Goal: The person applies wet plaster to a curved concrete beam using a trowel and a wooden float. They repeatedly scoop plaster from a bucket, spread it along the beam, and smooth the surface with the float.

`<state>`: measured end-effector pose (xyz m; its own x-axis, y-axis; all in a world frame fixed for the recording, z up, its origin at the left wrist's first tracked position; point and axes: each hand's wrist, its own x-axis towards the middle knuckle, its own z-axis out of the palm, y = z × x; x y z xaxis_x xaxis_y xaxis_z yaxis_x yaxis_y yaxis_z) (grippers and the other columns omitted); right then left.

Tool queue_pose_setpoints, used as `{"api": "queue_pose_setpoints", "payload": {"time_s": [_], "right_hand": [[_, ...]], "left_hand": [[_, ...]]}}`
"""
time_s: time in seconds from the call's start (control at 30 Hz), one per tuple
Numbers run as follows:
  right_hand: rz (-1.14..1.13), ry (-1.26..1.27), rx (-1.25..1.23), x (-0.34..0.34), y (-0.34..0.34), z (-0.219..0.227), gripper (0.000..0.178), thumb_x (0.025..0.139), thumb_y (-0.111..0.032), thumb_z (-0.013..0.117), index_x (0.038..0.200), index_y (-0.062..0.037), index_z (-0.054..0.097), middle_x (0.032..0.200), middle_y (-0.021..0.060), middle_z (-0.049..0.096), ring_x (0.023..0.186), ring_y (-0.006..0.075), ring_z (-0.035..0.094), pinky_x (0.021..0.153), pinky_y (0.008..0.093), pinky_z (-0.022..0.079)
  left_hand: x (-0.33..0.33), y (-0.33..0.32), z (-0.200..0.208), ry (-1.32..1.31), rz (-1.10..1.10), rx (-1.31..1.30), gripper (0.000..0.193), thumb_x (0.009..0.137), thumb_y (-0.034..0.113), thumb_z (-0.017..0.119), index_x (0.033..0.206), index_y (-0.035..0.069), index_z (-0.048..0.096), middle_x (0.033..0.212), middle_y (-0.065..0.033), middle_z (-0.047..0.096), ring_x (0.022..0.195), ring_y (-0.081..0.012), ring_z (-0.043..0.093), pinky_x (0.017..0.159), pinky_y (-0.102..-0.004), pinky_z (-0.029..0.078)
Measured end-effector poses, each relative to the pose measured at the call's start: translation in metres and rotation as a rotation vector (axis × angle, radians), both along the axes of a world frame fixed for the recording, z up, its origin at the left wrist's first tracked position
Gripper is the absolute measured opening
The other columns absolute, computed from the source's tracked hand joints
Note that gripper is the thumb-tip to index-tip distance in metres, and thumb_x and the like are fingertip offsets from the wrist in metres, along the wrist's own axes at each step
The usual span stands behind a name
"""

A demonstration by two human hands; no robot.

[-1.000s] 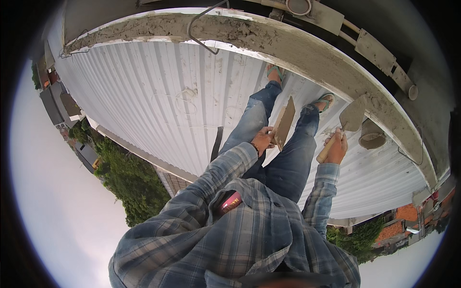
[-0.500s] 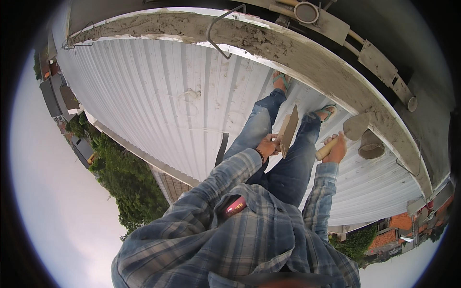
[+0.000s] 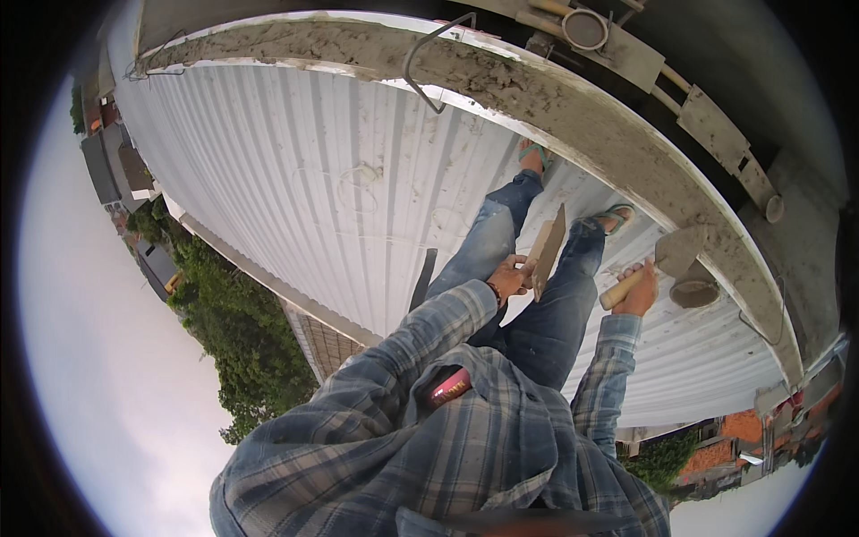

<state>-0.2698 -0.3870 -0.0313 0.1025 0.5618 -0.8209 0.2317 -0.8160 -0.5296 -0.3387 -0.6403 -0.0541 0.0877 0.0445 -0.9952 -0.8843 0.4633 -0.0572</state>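
Observation:
My left hand (image 3: 511, 278) is closed around a flat, thin-edged plastering float (image 3: 548, 249), held tilted above my legs. In my right hand (image 3: 639, 290) is a trowel, its pale wooden handle (image 3: 618, 293) gripped in the fingers. The trowel's broad grey blade (image 3: 679, 250) points at the mortar-covered ledge (image 3: 617, 134) and overlaps its near edge in view; contact cannot be made out. Just beyond my right hand a mortar-stained bucket (image 3: 695, 294) stands partly behind the blade.
I stand in sandals on white corrugated roofing (image 3: 295, 161). A bent metal bar (image 3: 413, 67) juts over the ledge. Past it are pipes (image 3: 586, 30) and a dark recess. A dark strip (image 3: 424, 279) lies by my left leg. Trees (image 3: 228, 331) show beyond the roof's edge.
The whole view has shifted slightly. The trowel blade now covers a bit more of the bucket's rim. Both hands keep their tools.

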Motion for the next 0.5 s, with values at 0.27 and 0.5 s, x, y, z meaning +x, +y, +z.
{"api": "queue_pose_setpoints", "payload": {"time_s": [0.27, 0.5], "right_hand": [[-0.082, -0.047, -0.017, -0.023, -0.007, 0.006, 0.011, 0.09, -0.015, 0.057, 0.099, -0.0097, 0.053, 0.077, 0.0026, 0.053, 0.062, 0.0148, 0.054, 0.055, 0.0305, 0.05], [-0.169, -0.013, -0.034, -0.029, -0.015, 0.015, 0.017, 0.087, -0.011, 0.059, 0.103, -0.0095, 0.051, 0.08, 0.0028, 0.051, 0.059, 0.0129, 0.053, 0.051, 0.0298, 0.051]], "left_hand": [[-0.011, 0.005, 0.01, -0.003, 0.069, 0.045, 0.043, 0.098, 0.04, 0.057, 0.128, 0.01, 0.048, 0.101, -0.0042, 0.067, 0.086, -0.0151, 0.065, 0.073, -0.029, 0.05], [-0.007, -0.005, 0.01, -0.05, 0.039, 0.052, 0.038, 0.1, 0.037, 0.055, 0.127, 0.012, 0.048, 0.107, -0.0029, 0.064, 0.092, -0.0152, 0.063, 0.075, -0.0313, 0.05]]}}
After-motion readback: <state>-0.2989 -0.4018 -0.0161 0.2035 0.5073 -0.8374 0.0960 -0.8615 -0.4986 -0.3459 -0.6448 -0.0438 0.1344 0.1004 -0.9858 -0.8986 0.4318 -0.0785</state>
